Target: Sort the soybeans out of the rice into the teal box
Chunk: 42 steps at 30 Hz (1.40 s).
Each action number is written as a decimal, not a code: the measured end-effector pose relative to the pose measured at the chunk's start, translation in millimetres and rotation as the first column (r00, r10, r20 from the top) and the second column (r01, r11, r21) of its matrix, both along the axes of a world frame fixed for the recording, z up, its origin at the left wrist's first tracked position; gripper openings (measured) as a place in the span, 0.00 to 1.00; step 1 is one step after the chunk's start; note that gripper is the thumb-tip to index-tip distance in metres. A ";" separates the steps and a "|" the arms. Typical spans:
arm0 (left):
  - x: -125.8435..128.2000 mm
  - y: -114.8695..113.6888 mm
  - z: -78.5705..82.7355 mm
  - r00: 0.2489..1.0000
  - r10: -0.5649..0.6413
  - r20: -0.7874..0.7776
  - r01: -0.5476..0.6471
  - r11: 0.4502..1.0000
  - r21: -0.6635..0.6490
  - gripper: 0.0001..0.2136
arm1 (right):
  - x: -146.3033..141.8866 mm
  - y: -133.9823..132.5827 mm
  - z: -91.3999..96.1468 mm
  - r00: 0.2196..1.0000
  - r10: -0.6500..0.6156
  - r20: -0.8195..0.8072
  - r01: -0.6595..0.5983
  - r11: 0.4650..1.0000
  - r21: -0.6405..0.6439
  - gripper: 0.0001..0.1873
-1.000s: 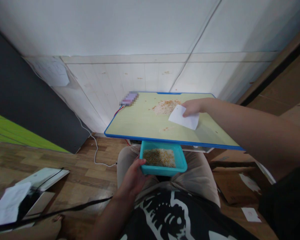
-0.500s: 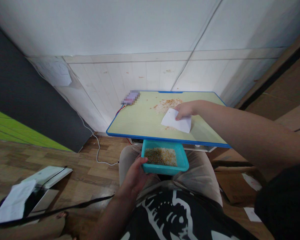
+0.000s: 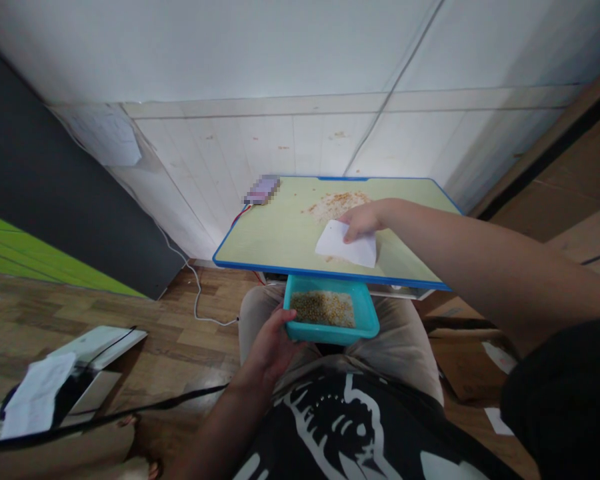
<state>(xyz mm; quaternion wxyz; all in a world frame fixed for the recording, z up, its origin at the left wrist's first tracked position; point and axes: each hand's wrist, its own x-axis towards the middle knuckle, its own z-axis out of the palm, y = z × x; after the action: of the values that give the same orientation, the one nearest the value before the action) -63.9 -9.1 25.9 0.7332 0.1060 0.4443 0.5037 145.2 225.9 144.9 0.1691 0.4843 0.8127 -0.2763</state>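
My left hand (image 3: 275, 340) grips the left side of a turquoise plastic tray (image 3: 365, 320), thumb over its rim. The tray is just below the table's front edge, above my lap. Mixed grains (image 3: 325, 309), yellowish, greenish and white, lie in it. My right hand (image 3: 363, 219) holds a sheet of white paper (image 3: 347, 245) down at the tabletop, pinched with the thumb on top. Beyond the paper, a spread of white and orange-brown grains (image 3: 337, 203) lies on the table (image 3: 265, 237). A few more grains show at the paper's front edge.
A pixelated purple item (image 3: 263, 190) with a red cable lies at the table's back left corner. The wall (image 3: 270, 147) stands right behind the table. Cardboard boxes (image 3: 467, 367) are on the right, and a white board (image 3: 100, 350) with papers is on the floor at left.
My right hand has shifted the paper slightly left on the tabletop. My left hand still holds the tray, and the view has tilted a little.
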 end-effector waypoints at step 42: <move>3.6 4.0 8.5 1.000 0.003 -0.021 -0.005 0.998 -0.057 0.17 | -15.1 -4.6 -4.6 0.995 -0.054 -0.089 0.020 0.939 -0.343 0.32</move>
<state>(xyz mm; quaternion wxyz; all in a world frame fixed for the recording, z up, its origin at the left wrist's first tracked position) -60.3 -5.1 34.4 0.7303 0.0895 0.4664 0.4911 130.1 221.3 140.3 0.2056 0.4490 0.7505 -0.4392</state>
